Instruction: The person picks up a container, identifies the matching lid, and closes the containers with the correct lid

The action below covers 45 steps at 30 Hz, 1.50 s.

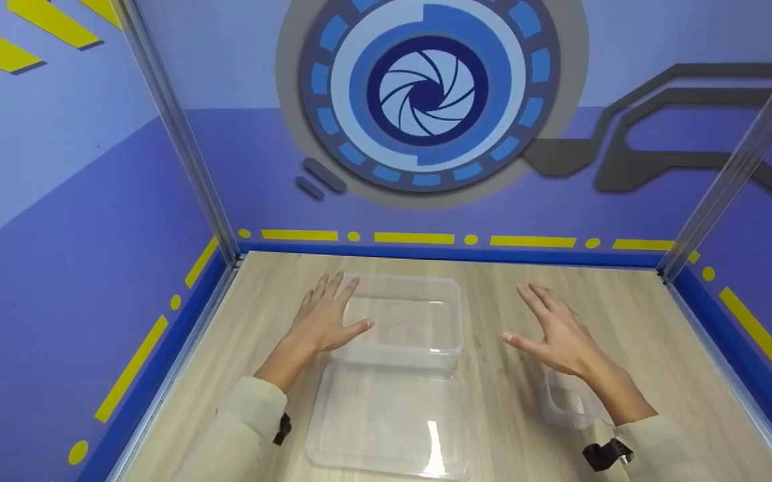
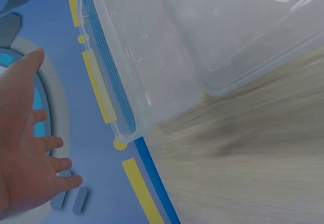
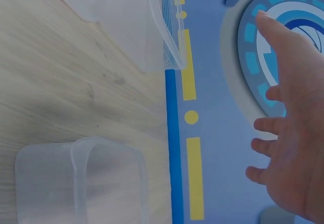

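My left hand (image 1: pixel 322 321), fingers spread and holding nothing, overlaps the left side of a large clear plastic container (image 1: pixel 399 355) in the head view. That container stands on the wooden table toward the back. Just in front of it lies a clear rectangular lid (image 1: pixel 379 422). Over on the right, my right hand (image 1: pixel 556 331) is held with fingers extended and nothing in its grasp. A small clear container (image 1: pixel 563 408) sits below it, partly hidden by the hand and wrist. The right wrist view shows the small container (image 3: pixel 48 183) at the lower left.
The wooden tabletop (image 1: pixel 493 428) is bounded at the back and sides by printed blue panels (image 1: pixel 238 154). Metal posts (image 1: pixel 181 134) rise at the back corners. A black strap piece (image 1: pixel 606 455) sits at the right sleeve.
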Available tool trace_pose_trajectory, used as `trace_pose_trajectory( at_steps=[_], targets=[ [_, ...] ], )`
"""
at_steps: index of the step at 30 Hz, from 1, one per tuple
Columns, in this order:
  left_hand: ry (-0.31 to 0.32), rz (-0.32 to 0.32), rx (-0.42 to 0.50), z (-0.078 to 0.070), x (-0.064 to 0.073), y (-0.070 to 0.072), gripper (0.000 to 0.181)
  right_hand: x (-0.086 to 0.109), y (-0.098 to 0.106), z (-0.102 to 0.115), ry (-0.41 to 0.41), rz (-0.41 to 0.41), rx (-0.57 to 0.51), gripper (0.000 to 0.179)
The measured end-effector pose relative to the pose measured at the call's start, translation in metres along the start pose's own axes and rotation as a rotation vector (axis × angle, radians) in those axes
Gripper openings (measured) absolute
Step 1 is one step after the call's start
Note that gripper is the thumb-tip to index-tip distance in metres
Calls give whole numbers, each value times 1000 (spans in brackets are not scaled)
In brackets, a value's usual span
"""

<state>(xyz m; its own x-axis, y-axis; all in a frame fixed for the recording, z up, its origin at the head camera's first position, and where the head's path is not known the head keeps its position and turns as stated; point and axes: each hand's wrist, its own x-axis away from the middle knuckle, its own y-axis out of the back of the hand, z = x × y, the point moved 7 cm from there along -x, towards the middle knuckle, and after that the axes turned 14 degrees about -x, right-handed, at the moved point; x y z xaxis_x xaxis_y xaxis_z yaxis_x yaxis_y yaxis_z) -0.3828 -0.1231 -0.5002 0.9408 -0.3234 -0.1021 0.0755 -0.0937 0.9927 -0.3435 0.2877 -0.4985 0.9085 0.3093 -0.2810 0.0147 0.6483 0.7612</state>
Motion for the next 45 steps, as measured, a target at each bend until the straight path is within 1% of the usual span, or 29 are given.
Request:
trace_pose_trajectory(
  at_steps=[5, 11, 15, 21, 27, 31, 38, 42, 45],
  targets=[
    [-10, -8, -5, 2, 4, -2, 91, 2, -4, -1, -4, -4, -8, 95],
    [-17, 8, 13, 5, 8, -8, 89, 5, -10, -2, -9, 5, -23, 94],
    [-15, 11, 21, 8, 10, -9, 88, 5, -13, -3, -15, 9, -24, 94],
    [0, 27, 26, 13, 14, -11, 86, 2, -18, -1, -29, 20, -39, 95],
    [8, 35, -1, 14, 12, -9, 88, 0, -23, 2, -36, 29, -57, 96],
    [17, 44, -9, 16, 13, -11, 89, 1, -27, 3, -38, 41, -73, 96],
    [18, 22, 5, 20, 16, -13, 86, 4, -33, 3, -48, 52, -114, 96],
    [34, 20, 17, 24, 17, -14, 87, 5, -35, 2, -44, 51, -126, 95],
    [47, 34, 22, 26, 18, -15, 87, 4, -37, 3, -41, 46, -131, 95]
  ],
)
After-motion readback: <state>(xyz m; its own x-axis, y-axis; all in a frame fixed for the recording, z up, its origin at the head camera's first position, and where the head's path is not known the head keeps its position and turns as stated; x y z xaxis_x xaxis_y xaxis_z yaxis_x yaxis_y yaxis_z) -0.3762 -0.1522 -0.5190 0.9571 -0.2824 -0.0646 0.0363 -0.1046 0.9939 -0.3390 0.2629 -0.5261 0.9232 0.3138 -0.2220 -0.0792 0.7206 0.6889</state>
